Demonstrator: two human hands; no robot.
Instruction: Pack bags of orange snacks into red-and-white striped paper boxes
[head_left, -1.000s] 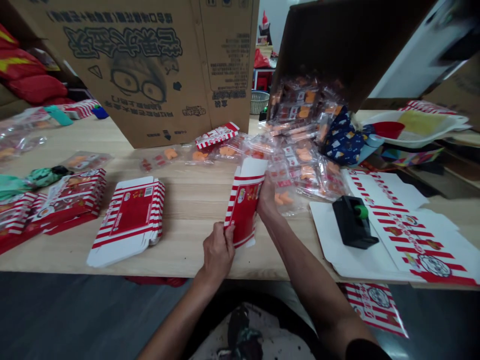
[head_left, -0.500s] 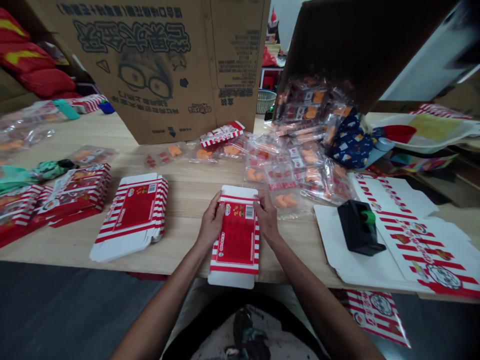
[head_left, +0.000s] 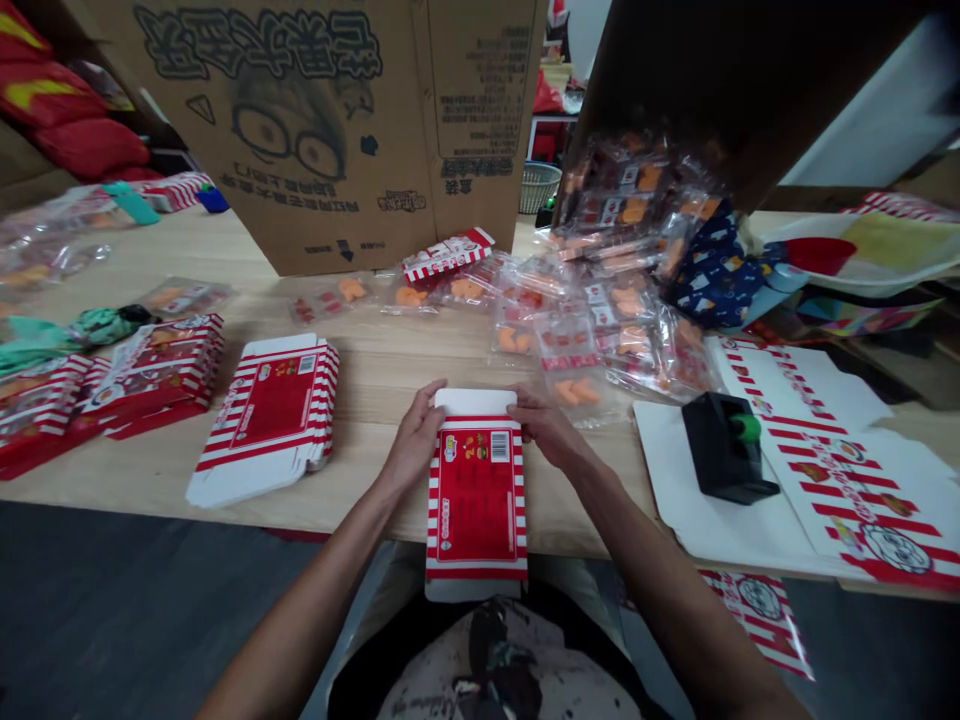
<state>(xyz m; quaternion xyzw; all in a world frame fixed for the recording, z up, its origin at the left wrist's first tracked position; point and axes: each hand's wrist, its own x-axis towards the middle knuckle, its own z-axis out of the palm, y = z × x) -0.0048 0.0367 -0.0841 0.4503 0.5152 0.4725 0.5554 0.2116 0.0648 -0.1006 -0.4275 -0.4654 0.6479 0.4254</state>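
Observation:
A red-and-white striped carton (head_left: 478, 500) lies between my hands at the table's front edge, its near end over my lap. Its white end flap (head_left: 475, 402) points away from me. My left hand (head_left: 417, 432) grips the far left corner, fingers closed along the side. At the far right corner my right hand (head_left: 546, 428) pinches the edge by the flap. To the left rests a stack of similar striped cartons (head_left: 274, 400). Beyond my right hand lie clear packets of orange pieces (head_left: 577, 385).
A large cardboard box (head_left: 330, 150) stands at the back, with a heap of clear packets (head_left: 622, 210) to its right. At right, a black tape dispenser (head_left: 724, 445) sits on flat printed cartons (head_left: 817, 470). Filled striped boxes (head_left: 161, 370) lie at left.
The carton has come closer to me and slightly right. Both hands have shifted to its far corners, beside the end flap.

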